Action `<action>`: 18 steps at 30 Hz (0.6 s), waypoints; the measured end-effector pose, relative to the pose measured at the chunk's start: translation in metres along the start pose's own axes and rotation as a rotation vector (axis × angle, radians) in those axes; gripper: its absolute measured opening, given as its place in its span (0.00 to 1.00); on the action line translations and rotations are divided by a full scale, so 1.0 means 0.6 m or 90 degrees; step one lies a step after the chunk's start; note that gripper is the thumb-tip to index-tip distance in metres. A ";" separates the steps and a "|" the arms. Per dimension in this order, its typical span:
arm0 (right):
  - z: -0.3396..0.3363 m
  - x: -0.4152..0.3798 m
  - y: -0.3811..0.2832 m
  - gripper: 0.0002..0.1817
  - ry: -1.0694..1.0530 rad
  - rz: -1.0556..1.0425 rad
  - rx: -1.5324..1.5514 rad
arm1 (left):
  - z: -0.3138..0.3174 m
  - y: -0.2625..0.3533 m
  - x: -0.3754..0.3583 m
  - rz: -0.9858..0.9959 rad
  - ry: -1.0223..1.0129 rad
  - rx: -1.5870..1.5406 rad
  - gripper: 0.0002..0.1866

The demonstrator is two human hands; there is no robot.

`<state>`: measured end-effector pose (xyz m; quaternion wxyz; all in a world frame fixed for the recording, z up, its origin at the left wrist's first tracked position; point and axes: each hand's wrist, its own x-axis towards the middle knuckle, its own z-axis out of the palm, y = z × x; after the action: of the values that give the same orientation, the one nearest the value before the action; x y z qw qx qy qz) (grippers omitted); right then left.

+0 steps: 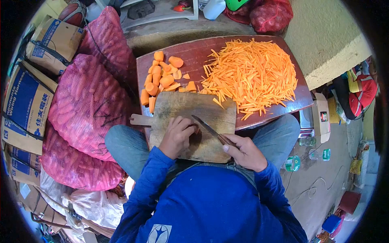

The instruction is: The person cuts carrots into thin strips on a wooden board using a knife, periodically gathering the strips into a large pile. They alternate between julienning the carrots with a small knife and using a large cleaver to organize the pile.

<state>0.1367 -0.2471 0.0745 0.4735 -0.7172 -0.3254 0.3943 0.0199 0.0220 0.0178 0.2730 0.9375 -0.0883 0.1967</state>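
A worn wooden cutting board [182, 106] lies in front of me, its handle pointing left. My right hand [246, 152] is closed around the handle of a knife [208, 128], whose blade slants up and left over the board. On the board, left of the blade, my left hand [177, 136] has its fingers curled down; what they hold, if anything, is hidden. Behind the board's left part are several peeled carrot chunks [166, 80]. A large heap of thin carrot strips [253, 77] lies at the back right, and a few strips reach the board's edge.
The board rests at the near edge of a dark red table [194, 50]. Pink mesh sacks [87, 105] crowd the left side, beside cardboard boxes [26, 101]. A concrete wall [324, 44] stands at the right. Plastic bottles [292, 163] lie on the floor at right.
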 end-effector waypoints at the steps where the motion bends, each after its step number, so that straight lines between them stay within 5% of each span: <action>1: 0.000 -0.001 0.005 0.22 0.008 -0.018 -0.004 | 0.002 0.008 -0.003 -0.002 0.050 0.031 0.17; 18: -0.002 -0.027 -0.028 0.20 0.016 -0.022 -0.060 | 0.041 0.028 -0.002 -0.029 0.029 0.059 0.22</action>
<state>0.1285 -0.2554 0.0948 0.4499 -0.7382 -0.3498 0.3609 0.0223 -0.0052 0.0064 0.2356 0.9461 -0.0517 0.2160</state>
